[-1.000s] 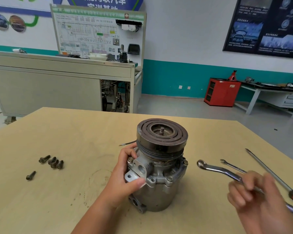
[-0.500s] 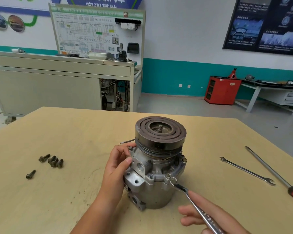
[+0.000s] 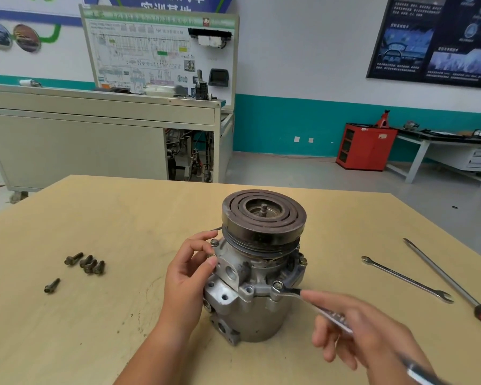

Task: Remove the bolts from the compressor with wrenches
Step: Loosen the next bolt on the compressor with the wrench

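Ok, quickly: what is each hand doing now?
Left hand: grips the compressor.
Right hand: holds the wrench, its head on a bolt.

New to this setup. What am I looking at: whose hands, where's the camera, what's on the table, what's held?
No robot here: one camera on a person's head looks down at their bare hands. A metal compressor stands upright on a wooden table. The left hand holds its upper flange; the right hand grips a wrench whose head sits on a flange bolt. Five loose bolts lie on the left; a second wrench and an orange-handled screwdriver lie on the right.
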Motion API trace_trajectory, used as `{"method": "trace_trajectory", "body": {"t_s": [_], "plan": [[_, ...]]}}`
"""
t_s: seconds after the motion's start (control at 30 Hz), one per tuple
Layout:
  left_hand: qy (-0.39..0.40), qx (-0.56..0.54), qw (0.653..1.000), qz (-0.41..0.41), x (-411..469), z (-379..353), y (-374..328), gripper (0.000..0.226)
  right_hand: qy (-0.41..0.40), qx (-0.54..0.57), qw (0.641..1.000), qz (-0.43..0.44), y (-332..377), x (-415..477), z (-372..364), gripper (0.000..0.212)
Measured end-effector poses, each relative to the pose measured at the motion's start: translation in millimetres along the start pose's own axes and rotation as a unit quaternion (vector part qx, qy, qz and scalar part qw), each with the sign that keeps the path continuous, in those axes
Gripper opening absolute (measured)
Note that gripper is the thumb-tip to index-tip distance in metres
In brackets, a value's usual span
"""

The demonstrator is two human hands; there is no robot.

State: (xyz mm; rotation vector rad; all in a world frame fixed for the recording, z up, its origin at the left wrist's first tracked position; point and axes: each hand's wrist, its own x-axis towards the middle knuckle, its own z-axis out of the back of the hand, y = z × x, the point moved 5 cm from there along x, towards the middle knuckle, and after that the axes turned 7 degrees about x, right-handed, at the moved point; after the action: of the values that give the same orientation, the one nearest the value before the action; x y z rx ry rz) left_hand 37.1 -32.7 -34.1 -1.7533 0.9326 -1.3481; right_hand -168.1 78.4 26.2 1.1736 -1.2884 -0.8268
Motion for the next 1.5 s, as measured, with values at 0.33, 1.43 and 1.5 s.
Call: {"method": "trace_trajectory", "body": {"t_s": [0.33,1.43,1.5], "plan": [[-0.002,0.008,1.000,0.004,1,2,0,0.009,-0.106,0.157,0.981,-0.034,-30,85,21,0.028],[0.007,-0.040,0.999,0.003,1,-2,6,0.009,-0.167,0.067,0.983,0.033,-32,53,38,0.012],[0.006,-0.040,0.999,0.007,1,-1,6,0.010,-0.155,0.089,0.984,0.019,-38,66,38,0.014]]}}
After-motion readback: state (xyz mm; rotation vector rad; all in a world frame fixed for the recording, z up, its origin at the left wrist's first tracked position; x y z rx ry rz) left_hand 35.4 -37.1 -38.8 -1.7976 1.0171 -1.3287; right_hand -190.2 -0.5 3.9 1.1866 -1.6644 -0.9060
